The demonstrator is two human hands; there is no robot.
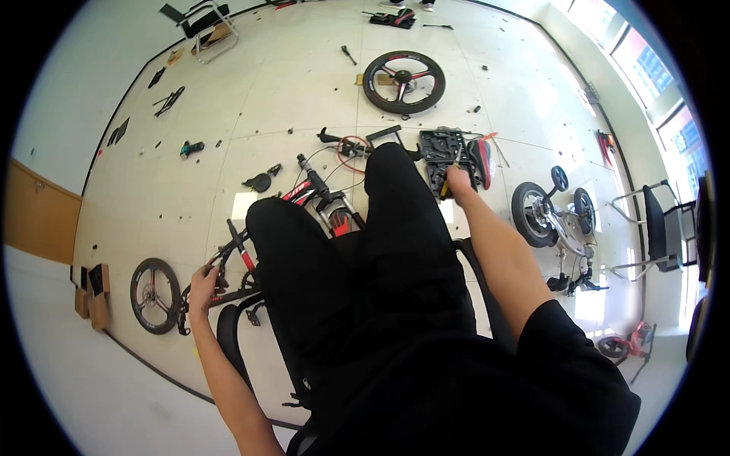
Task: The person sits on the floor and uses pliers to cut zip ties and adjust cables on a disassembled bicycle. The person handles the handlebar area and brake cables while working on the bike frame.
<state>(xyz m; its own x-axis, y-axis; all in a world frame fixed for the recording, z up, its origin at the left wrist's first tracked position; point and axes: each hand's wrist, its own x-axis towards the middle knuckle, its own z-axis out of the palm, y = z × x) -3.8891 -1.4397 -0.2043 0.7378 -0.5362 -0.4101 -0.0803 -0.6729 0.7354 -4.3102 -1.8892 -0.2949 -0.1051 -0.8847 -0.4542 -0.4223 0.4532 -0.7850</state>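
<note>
Plain black top (464, 387), wide short sleeve (566, 346), matte black trousers (411, 235), bare forearms (498, 251), bare hands (202, 289)

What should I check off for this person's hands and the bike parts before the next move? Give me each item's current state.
1. Right hand has hold of the yellow-handled tool: ok.
2. Tool case lies open by that hand: ok.
3. Left hand is at the bike frame: ok.
4. Left hand's grip is firm: cannot tell, its fingertips are partly hidden.
5. Three-spoke wheel beyond the knees is fitted to the frame: not ok, it lies apart on the floor.
6. Loose small parts are gathered up: not ok, dark pieces are scattered about.
</note>
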